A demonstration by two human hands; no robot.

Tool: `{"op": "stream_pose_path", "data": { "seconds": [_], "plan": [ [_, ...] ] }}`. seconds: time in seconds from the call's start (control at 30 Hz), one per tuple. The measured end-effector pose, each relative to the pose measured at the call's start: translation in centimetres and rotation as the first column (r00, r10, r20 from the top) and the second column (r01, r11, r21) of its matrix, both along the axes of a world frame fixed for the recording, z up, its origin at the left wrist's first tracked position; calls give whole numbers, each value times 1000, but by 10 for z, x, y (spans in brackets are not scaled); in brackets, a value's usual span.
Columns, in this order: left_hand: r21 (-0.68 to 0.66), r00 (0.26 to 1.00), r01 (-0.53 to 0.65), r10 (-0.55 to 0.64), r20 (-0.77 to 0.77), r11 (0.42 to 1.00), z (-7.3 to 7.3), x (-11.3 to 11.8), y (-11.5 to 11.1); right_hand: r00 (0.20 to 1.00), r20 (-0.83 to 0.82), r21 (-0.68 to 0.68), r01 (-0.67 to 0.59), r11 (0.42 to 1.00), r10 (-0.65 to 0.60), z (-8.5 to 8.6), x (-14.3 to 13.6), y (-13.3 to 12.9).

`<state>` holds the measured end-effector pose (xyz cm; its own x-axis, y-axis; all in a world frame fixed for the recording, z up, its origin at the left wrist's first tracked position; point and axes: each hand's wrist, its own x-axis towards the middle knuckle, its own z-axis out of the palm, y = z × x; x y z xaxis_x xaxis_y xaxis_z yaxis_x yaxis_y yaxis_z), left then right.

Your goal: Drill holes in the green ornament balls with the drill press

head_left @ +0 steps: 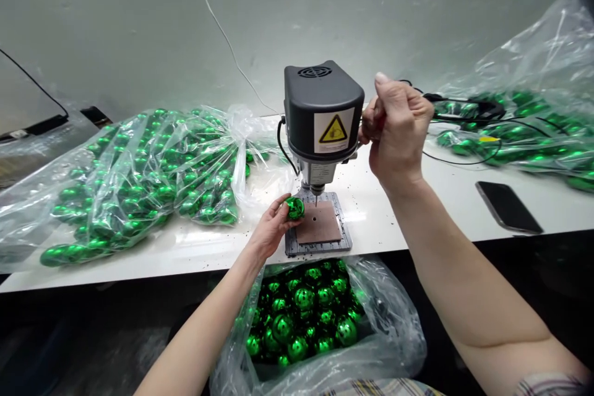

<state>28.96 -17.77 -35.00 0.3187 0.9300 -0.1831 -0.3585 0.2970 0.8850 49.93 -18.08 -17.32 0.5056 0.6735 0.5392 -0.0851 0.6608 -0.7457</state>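
Between the fingers of my left hand (pixel 271 226) is a shiny green bauble (pixel 295 208), held at the left side of the drill press base (pixel 320 250). My right hand (pixel 400 124) is closed at the right side of the drill press (pixel 323 108), apparently round its feed lever, most of which the fingers hide. The thin drill bit (pixel 316 201) points down above a brown board (pixel 320 223) with a small dark hole. Bauble and bit are apart, the bauble lying to the left of the bit.
Below the table edge, an open plastic bag (pixel 394 334) holds many green baubles (pixel 304 299). More bagged baubles (pixel 134 179) lie at the left, and another bag (pixel 524 124) at the right. A phone (pixel 509 207) and black cables (pixel 464 161) rest on the white table (pixel 185 253).
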Motion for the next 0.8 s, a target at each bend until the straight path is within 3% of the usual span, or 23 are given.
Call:
{"op": "stream_pose_path", "data": {
  "seconds": [0.17, 0.43, 0.53, 0.67, 0.8],
  "plan": [
    [140, 968, 58, -22, -250, 988, -10, 13, 4, 1000, 27, -1, 15, 1000, -15, -1, 1, 1],
    [295, 892, 122, 26, -452, 948, -21, 25, 13, 1000, -7, 64, -27, 998, 27, -3, 2, 3],
    [414, 842, 161, 94, -532, 896, -21, 29, 11, 1000, -6, 63, -31, 998, 31, -3, 2, 2],
    [571, 806, 248, 160, -570, 782, -22, 35, 5, 1000, 25, 22, 6, 1000, -7, -2, 1, 0],
    [576, 819, 225, 168, -549, 786, -27, 39, 2, 998, 48, -19, 40, 999, -39, -3, 1, -1]
  ]
}}
